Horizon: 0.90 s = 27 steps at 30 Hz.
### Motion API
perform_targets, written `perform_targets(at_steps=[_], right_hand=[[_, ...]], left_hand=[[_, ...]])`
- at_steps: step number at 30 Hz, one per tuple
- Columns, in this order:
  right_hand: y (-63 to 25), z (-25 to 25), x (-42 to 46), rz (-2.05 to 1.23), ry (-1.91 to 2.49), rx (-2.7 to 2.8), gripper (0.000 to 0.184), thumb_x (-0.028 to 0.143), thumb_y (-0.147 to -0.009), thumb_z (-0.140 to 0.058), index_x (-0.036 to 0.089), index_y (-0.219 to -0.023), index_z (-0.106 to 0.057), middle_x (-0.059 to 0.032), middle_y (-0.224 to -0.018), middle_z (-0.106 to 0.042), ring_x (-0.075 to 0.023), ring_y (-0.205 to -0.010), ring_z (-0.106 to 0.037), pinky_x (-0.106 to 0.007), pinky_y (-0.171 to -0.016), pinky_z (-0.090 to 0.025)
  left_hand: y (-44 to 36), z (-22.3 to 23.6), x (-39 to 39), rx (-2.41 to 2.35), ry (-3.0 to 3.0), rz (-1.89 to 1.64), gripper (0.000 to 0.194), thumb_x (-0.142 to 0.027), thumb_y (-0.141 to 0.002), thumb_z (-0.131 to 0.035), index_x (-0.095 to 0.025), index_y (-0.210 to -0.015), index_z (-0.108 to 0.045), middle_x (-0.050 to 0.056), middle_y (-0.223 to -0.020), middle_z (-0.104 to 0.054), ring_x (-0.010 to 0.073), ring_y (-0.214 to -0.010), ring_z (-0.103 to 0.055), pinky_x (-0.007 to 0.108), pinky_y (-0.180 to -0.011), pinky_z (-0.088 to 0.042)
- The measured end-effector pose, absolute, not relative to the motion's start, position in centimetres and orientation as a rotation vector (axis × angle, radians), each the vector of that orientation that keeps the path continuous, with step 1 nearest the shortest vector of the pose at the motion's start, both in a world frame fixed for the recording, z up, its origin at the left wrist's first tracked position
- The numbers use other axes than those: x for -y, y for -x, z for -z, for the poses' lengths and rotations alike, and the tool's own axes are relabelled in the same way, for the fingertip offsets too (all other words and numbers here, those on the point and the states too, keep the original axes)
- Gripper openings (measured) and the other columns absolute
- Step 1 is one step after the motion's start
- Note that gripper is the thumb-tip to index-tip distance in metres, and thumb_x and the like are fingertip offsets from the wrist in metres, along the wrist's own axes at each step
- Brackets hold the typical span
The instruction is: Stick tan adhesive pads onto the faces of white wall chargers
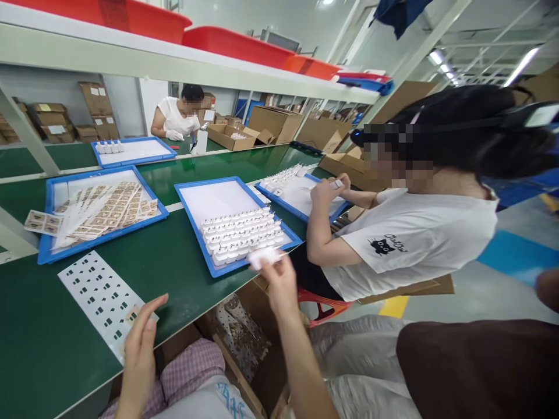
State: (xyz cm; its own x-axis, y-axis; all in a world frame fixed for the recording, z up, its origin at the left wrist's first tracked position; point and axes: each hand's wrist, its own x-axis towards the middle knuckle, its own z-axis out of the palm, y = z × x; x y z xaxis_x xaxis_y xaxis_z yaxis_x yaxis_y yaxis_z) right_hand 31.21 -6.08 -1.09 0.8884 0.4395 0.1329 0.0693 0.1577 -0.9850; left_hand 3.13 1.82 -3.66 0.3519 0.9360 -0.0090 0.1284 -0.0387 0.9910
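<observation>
My right hand (280,286) pinches a small white plastic piece (264,256) in front of the middle tray's near edge. A thin stub sticks out from one end of this piece. Lower left, my left hand (140,343) has its fingers stretched out over the bench edge, and I see nothing held in it. Beside its fingers lies a white sheet with dark cut-out shapes (94,297), with one tan sticker (132,313) near its lower end. Rows of similar white pieces with thin dark stubs (240,235) stand in the blue-rimmed middle tray (208,195).
Tan sticker sheets (105,209) overlap in a blue-rimmed tray (43,247) at left. To my right sits a co-worker (410,233) handling a small white piece over another tray (301,201). Across the bench is another person (179,116). An open carton (244,331) stands below the bench edge.
</observation>
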Motion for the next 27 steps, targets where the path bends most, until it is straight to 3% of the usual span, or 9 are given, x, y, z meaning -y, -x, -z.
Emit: perform_targets(at_steps=[3, 7, 11, 13, 18, 23, 27], right_hand=[[-39.6, 0.7, 6.7, -0.047, 1.462, 0.384, 0.072, 0.055, -0.065, -0.077, 0.016, -0.122, -0.057, -0.0197, -0.125, -0.070, -0.0292, -0.115, -0.068, -0.043, -0.103, -0.052], [-46.5, 2.0, 6.4, 0.077, 1.611, 0.347, 0.071, 0.054, -0.065, -0.072, 0.011, -0.121, -0.062, -0.0205, -0.118, -0.072, -0.0309, -0.109, -0.069, -0.047, -0.101, -0.051], [-48.5, 3.9, 6.1, 0.143, 1.803, 0.336, 0.062, 0.052, -0.066, -0.072, 0.010, -0.111, -0.070, -0.0202, -0.109, -0.075, -0.0321, -0.102, -0.069, -0.046, -0.095, -0.051], [-48.7, 4.4, 6.0, 0.179, 1.901, 0.331, 0.060, 0.054, -0.068, -0.072, 0.008, -0.106, -0.072, -0.0234, -0.105, -0.076, -0.0345, -0.099, -0.068, -0.048, -0.096, -0.049], [-48.5, 4.4, 5.5, 0.245, 2.111, 0.365, 0.064, 0.062, -0.077, -0.066, 0.005, -0.105, -0.073, -0.0294, -0.103, -0.075, -0.0362, -0.095, -0.068, -0.046, -0.093, -0.047], [-47.8, 4.1, 5.1, 0.242, 2.293, 0.399, 0.074, 0.072, -0.089, -0.046, 0.006, -0.103, -0.077, -0.0286, -0.101, -0.075, -0.0391, -0.102, -0.066, -0.046, -0.091, -0.047], [-48.0, 3.6, 5.2, 0.227, 2.417, 0.382, 0.080, 0.077, -0.086, -0.045, 0.005, -0.097, -0.077, -0.0307, -0.092, -0.073, -0.0437, -0.100, -0.066, -0.050, -0.086, -0.048]], left_hand=[[-0.7, 3.5, -3.4, -1.174, -1.417, -0.931, 0.047, -0.065, -0.094, -0.051, -0.026, -0.108, -0.072, 0.009, -0.132, -0.069, 0.0383, -0.139, -0.052, 0.058, -0.123, -0.032], [1.7, 3.7, -5.1, -1.354, -1.420, -1.020, 0.049, -0.067, -0.090, -0.054, -0.024, -0.102, -0.073, 0.009, -0.125, -0.073, 0.0407, -0.131, -0.058, 0.059, -0.119, -0.036], [3.7, 4.3, -6.3, -1.456, -1.496, -1.014, 0.048, -0.067, -0.088, -0.055, -0.025, -0.098, -0.075, 0.008, -0.114, -0.077, 0.0395, -0.113, -0.067, 0.050, -0.087, -0.058], [4.6, 4.6, -6.8, -1.499, -1.503, -1.014, 0.049, -0.067, -0.087, -0.056, -0.024, -0.099, -0.076, 0.008, -0.113, -0.077, 0.0382, -0.107, -0.069, 0.044, -0.073, -0.059], [6.1, 4.9, -8.0, -1.558, -1.518, -1.031, 0.049, -0.066, -0.088, -0.053, -0.024, -0.101, -0.074, 0.007, -0.119, -0.076, 0.0386, -0.126, -0.062, 0.045, -0.090, -0.054], [6.5, 4.9, -8.4, -1.634, -1.645, -1.037, 0.040, -0.054, -0.091, -0.049, -0.025, -0.103, -0.074, 0.005, -0.123, -0.075, 0.0334, -0.122, -0.064, 0.039, -0.091, -0.050], [6.8, 4.7, -8.9, -1.583, -1.822, -1.046, 0.040, -0.052, -0.094, -0.045, -0.024, -0.102, -0.073, 0.005, -0.120, -0.073, 0.0300, -0.117, -0.065, 0.037, -0.093, -0.051]])
